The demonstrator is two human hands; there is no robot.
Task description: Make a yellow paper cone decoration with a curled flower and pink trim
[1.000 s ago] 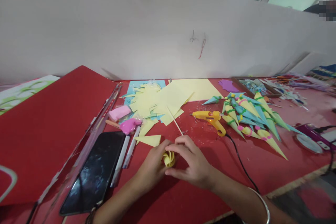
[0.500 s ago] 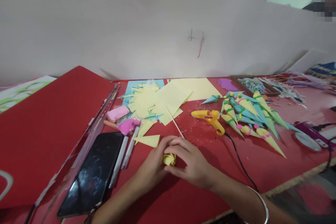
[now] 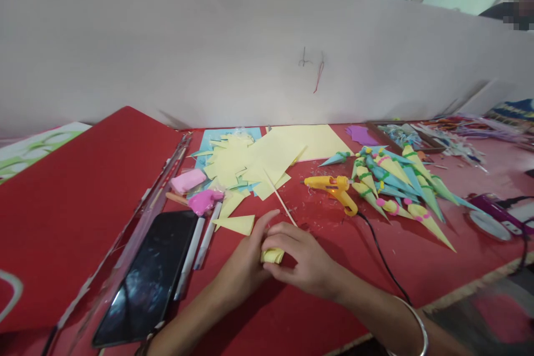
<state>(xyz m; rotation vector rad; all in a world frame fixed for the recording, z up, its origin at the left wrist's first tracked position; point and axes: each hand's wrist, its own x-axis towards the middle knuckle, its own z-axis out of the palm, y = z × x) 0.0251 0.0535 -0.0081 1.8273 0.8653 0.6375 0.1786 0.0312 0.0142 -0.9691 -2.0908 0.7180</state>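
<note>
Both hands meet around a small piece of pleated yellow paper, near the front of the red table. My right hand pinches it between thumb and curled fingers. On the other side, my left hand cups it, with one finger raised; its other fingers are partly hidden. Just beyond the hands lie a thin pale stick and a yellow paper triangle. A yellow glue gun rests to the right, its black cord running toward the front edge.
A pile of yellow paper cutouts lies at the back, with decorated paper cones to the right. A black phone, white pens and pink packets are on the left. A white wall borders the table.
The yellow paper has turned in my fingers, showing its pleated side rather than its swirled end. My left finger has lifted away from the right hand's fingers.
</note>
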